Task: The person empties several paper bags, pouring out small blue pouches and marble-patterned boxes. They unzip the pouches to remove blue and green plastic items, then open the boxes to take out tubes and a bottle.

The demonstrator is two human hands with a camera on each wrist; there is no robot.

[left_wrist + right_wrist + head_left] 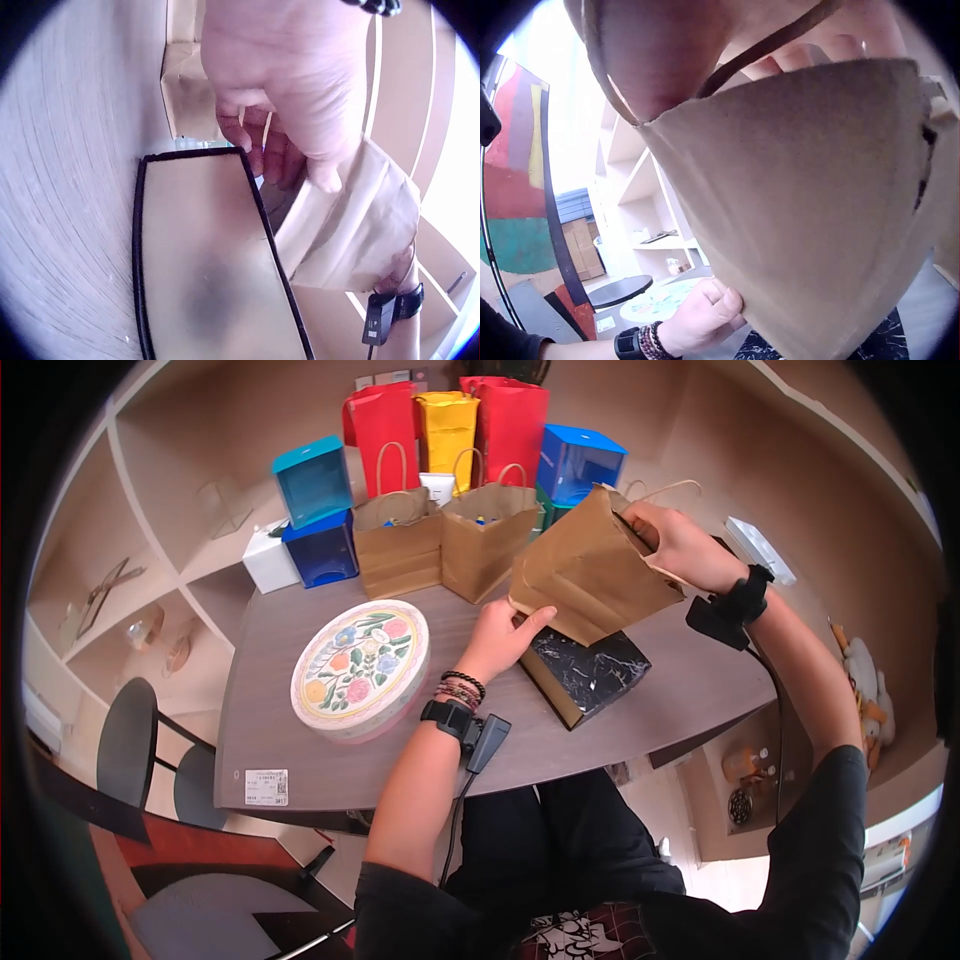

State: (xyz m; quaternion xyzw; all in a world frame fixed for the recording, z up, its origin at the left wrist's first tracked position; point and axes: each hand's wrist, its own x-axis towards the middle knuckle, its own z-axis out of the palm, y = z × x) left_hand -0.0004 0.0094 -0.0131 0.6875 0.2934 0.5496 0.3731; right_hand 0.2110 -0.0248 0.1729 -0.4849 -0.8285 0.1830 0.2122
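A brown paper bag [590,575] is tilted above a black marbled box [590,670] on the table. My left hand [503,635] pinches the bag's lower left edge, thumb on the paper, close to the box. My right hand [685,548] is at the bag's mouth, its fingers partly hidden inside. In the left wrist view the box's pale side [202,247] with black edges stands beside the left hand [285,97]. The right wrist view shows the bag's broad face [802,180] below the right hand [682,52], with the left hand [705,315] at its edge.
A round floral box [362,668] sits at the table's left. Two brown bags [400,555] stand behind, with red bags [383,435], a yellow bag [449,440], and blue boxes [583,463] at the back. A black chair [128,735] is left of the table.
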